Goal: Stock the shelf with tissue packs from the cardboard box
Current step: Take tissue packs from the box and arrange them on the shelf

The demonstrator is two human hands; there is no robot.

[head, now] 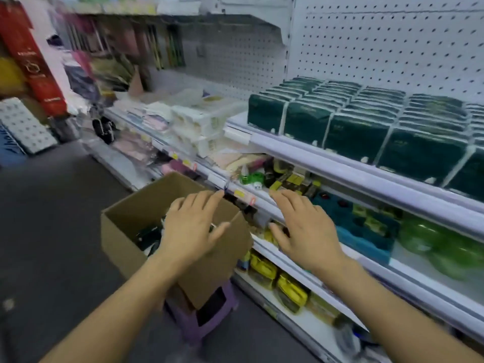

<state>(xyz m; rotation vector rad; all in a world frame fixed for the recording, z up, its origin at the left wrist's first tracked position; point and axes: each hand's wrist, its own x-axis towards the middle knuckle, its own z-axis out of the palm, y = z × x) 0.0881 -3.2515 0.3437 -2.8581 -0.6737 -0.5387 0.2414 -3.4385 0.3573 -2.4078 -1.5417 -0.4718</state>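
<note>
Dark green tissue packs (pixel 361 127) stand in close rows on the upper shelf (pixel 340 163), a few more lying in the open cardboard box (pixel 125 229) on a purple stool (pixel 199 320) below, over which the left hand (pixel 191 229) and the right hand (pixel 306 231) hover, fingers spread, holding nothing.

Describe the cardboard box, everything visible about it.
The cardboard box is plain brown corrugated card, open at the top, one flap hanging down its near side. It sits on a purple plastic stool on the aisle floor, beside the lower shelves. Dark green packs show inside, partly hidden. The left hand is spread over its opening with straight fingers; whether it touches the box is unclear.
</note>
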